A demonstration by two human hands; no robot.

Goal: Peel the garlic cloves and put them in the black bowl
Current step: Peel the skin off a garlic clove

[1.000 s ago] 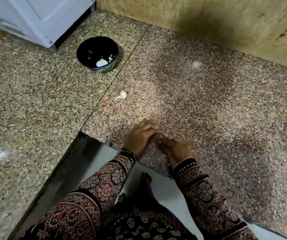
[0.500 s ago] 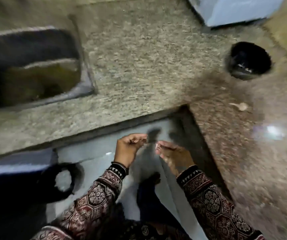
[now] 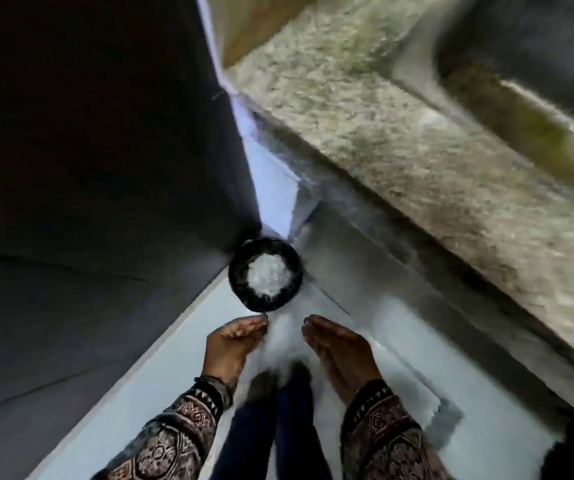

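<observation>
Black container (image 3: 237, 284), one; left hand (image 3: 230, 344), right hand (image 3: 342, 349), both loose.

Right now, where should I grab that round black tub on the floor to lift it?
Grip the tub by its rim on the near side, reaching down from above. It stands upright and open-topped, and the dark cabinet crowds its left side.
</observation>
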